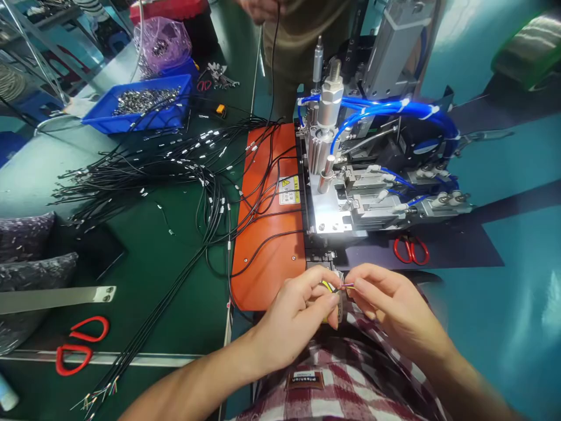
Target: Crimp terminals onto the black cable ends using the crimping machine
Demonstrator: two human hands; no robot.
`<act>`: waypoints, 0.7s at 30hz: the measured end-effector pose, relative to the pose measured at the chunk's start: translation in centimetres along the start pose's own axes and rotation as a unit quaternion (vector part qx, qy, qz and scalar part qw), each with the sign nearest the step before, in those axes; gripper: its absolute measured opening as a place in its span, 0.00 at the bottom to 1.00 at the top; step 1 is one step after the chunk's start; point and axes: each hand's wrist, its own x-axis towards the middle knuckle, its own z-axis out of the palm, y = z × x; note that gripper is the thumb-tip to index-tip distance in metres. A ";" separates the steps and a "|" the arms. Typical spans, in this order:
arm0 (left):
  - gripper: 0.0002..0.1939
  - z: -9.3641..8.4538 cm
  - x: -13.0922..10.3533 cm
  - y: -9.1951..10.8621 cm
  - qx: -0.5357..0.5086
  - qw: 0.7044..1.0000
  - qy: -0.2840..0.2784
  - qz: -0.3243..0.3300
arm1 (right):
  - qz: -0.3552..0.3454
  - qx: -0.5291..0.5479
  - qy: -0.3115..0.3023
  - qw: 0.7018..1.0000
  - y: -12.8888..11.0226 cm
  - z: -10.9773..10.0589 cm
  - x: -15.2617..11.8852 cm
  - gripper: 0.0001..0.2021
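Close in front of my body, my left hand pinches the end of a cable. Thin coloured wires come out between the two hands. My right hand grips those wires between thumb and forefinger. Just beyond my fingers is the orange base of a metal machine with blue air tubes. Several black cables run across the orange surface into the machine's side. The rest of the cable in my left hand is hidden by my fingers.
Bundled black cables spread over the green table. A blue tray of small metal parts stands at the back left. Red-handled scissors lie at right, another red-handled pair at left. A person stands behind the machine.
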 end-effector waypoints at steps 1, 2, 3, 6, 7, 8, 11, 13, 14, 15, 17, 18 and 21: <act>0.08 0.1 0.0 0.0 0.016 1.000 0.008 0.003 | -0.004 -0.017 0.006 1.000 -0.1 0.0 -0.1 0.09; 0.09 0.1 0.0 0.0 0.039 0.999 0.021 0.006 | -0.008 -0.038 0.015 0.999 -0.3 0.0 -0.2 0.09; 0.09 0.2 0.0 0.0 0.066 0.997 0.036 0.011 | -0.012 -0.059 0.024 0.998 -0.5 0.0 -0.4 0.09; 0.09 0.4 -0.2 -0.1 0.158 0.984 0.075 0.037 | -0.026 -0.118 0.044 0.992 -0.9 0.1 -0.8 0.08; 0.08 0.4 -0.2 -0.2 0.184 0.978 0.083 0.046 | -0.033 -0.136 0.050 0.989 -0.9 0.2 -0.8 0.08; 0.08 0.4 -0.3 -0.2 0.201 0.974 0.088 0.054 | -0.043 -0.154 0.058 0.985 -0.9 0.3 -0.9 0.08; 0.08 0.5 -0.3 -0.4 0.208 0.971 0.095 0.064 | -0.076 -0.188 0.089 0.975 -0.5 0.7 -0.8 0.07; 0.08 0.5 -0.2 -0.5 0.187 0.976 0.093 0.062 | -0.079 -0.190 0.101 0.973 -0.2 0.9 -0.7 0.06; 0.08 0.5 -0.2 -0.6 0.173 0.979 0.092 0.059 | -0.069 -0.183 0.100 0.976 -0.1 1.0 -0.7 0.07; 0.08 0.5 -0.1 -0.6 0.158 0.982 0.093 0.054 | -0.054 -0.170 0.095 0.979 0.0 1.0 -0.7 0.07; 0.07 0.5 0.0 -0.7 0.130 0.985 0.098 0.049 | -0.018 -0.126 0.075 0.989 0.1 0.8 -0.6 0.09; 0.07 0.4 0.0 -0.8 0.120 0.987 0.100 0.047 | -0.004 -0.095 0.063 0.993 0.1 0.7 -0.6 0.09; 0.07 0.4 0.1 -0.8 0.109 0.988 0.102 0.043 | 0.017 -0.002 0.036 0.999 0.1 0.5 -0.4 0.10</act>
